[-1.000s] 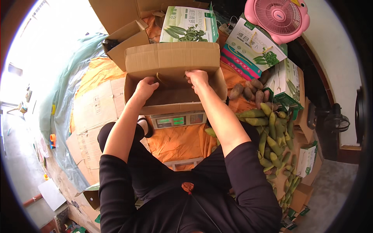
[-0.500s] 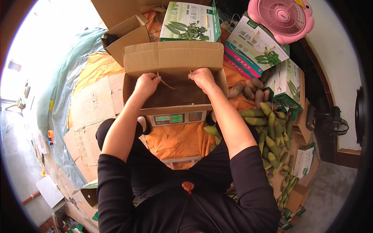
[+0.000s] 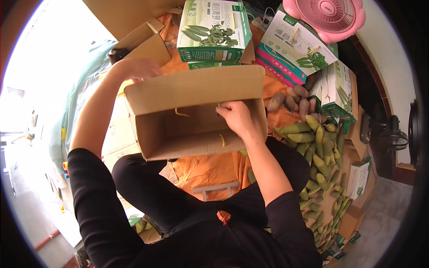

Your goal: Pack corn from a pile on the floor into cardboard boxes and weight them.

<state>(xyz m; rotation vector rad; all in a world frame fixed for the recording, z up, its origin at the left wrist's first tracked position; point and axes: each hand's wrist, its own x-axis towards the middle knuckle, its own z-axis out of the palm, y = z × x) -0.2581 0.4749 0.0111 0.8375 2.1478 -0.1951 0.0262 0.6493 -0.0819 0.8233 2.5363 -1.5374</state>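
An open cardboard box (image 3: 196,89) is tilted toward me above my lap, its bare brown inside showing and its flap raised at the far side. My right hand (image 3: 237,118) reaches inside near the far wall, thumb and finger pinched on the end of a thin yellowish cord. To the left of it, a second cord end (image 3: 181,112) hangs loose. Another short cord (image 3: 222,140) sticks out of the near wall. My left hand (image 3: 142,70) is outside the box, behind the flap's left end, smeared by motion; whether it holds anything is unclear.
Green radishes (image 3: 319,152) lie heaped at the right, beside several reddish-brown roots (image 3: 292,99). Printed cartons (image 3: 214,33) and a pink fan (image 3: 326,18) stand at the back. A smaller open carton (image 3: 149,49) is at far left. Orange sheeting (image 3: 196,172) covers the floor.
My left hand has let go of its cord and moved outside, behind the flap. The box has been lifted and tilted toward me, covering the scale display. My right hand stays at its cord.
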